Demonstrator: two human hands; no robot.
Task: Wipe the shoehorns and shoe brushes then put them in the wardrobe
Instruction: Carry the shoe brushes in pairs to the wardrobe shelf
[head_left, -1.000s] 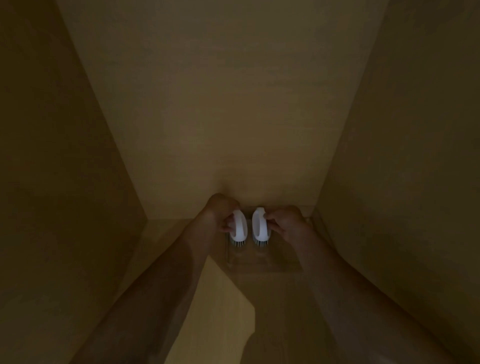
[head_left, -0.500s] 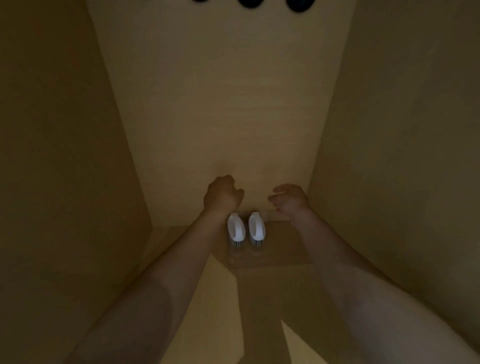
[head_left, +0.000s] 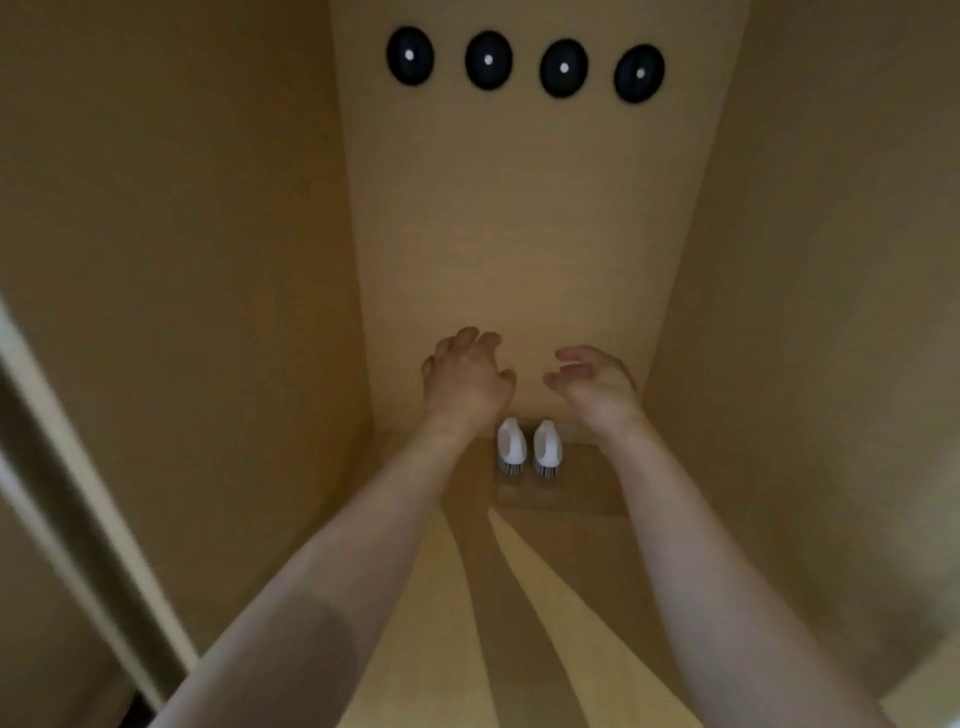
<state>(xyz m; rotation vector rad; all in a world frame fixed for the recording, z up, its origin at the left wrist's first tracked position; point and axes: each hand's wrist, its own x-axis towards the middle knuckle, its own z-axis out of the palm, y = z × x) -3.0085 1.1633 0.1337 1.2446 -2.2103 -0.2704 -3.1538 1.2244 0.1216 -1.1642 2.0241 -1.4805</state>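
Two white shoe brushes stand side by side on the wardrobe floor (head_left: 561, 499), against the back wall: the left brush (head_left: 511, 447) and the right brush (head_left: 547, 448), both with dark bristles down. My left hand (head_left: 465, 382) hovers above and left of them, fingers loosely curled, holding nothing. My right hand (head_left: 597, 384) hovers above and right, fingers relaxed and apart, also empty. No shoehorns are in view.
The wardrobe is a narrow, dim wooden compartment with a left wall (head_left: 208, 312), right wall (head_left: 805, 312) and back wall (head_left: 509, 234). Several round black knobs (head_left: 524, 62) sit in a row high on the back wall. A door frame edge (head_left: 78, 493) shows at left.
Both hands let go of the brushes and lifted away from them. The brushes stay standing on the floor. My view tilted up, so the black knobs came into sight.
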